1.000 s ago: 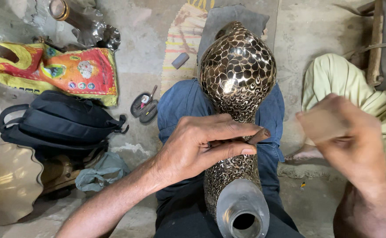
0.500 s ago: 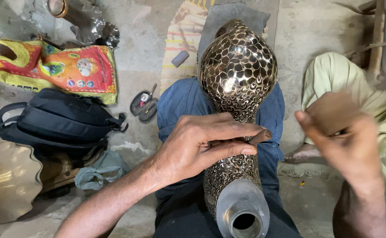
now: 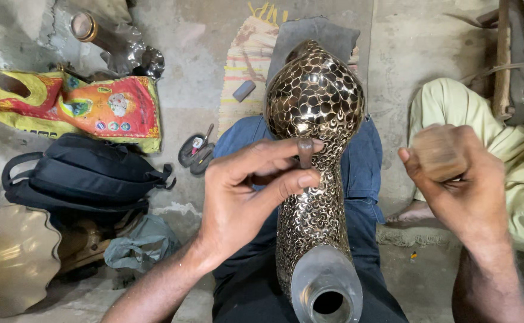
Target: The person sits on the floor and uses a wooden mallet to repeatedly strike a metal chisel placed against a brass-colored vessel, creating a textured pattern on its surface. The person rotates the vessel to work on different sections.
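An engraved brass vase (image 3: 316,173) lies along the person's lap, mouth at 6 o'clock. The left hand (image 3: 247,191) pinches a short punch (image 3: 305,152) between thumb and fingers, its tip against the vase's neck. At 3 o'clock, the right hand (image 3: 459,179) is closed around a wooden block (image 3: 438,157) (slightly blurred), apart from the vase.

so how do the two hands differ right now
The left hand pinches a thin dark punch against the patterned vase; the right hand is closed in a full grip round a wooden block. The left touches the vase, the right is held clear beside it. Both are bare.
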Motion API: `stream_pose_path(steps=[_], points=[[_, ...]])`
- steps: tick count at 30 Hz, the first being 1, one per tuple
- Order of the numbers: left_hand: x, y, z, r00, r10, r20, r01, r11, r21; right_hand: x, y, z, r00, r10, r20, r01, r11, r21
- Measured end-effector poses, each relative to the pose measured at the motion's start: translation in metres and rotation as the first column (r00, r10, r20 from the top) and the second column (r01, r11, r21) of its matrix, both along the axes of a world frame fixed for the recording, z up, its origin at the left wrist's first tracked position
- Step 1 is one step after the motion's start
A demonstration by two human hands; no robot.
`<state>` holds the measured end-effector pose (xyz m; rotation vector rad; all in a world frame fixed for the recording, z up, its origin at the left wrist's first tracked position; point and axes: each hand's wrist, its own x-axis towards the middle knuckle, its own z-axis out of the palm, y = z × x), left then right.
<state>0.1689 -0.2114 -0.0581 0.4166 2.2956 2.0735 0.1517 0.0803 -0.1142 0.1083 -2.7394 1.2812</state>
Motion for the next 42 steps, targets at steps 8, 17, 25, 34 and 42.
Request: stream_pose_path(steps=[8, 17, 25, 34, 42], points=[[0.008, 0.01, 0.005, 0.996, -0.08, -0.033, 0.074, 0.987, -0.144, -0.013, -0.005, 0.019, 0.983, 0.182, 0.017, -0.183, 0.977, 0.108], [0.001, 0.008, 0.004, 0.991, -0.126, -0.055, 0.108, 0.961, -0.255, -0.019, -0.002, 0.036, 0.955, 0.294, -0.048, -0.247, 0.873, 0.419], [0.002, 0.002, 0.005, 0.991, -0.121, -0.065, 0.107, 0.976, -0.187, -0.012, -0.004, 0.055, 0.958, 0.284, -0.05, -0.241, 0.886, 0.397], [0.03, -0.014, -0.015, 0.977, 0.195, 0.088, -0.205, 0.972, 0.117, 0.03, -0.009, 0.001, 0.799, 0.597, 0.068, -0.444, 0.663, -0.603], [0.046, -0.024, -0.031, 0.972, 0.179, 0.155, -0.212, 0.949, 0.233, 0.065, -0.02, -0.025, 0.78, 0.626, 0.019, -0.497, 0.637, -0.589]])
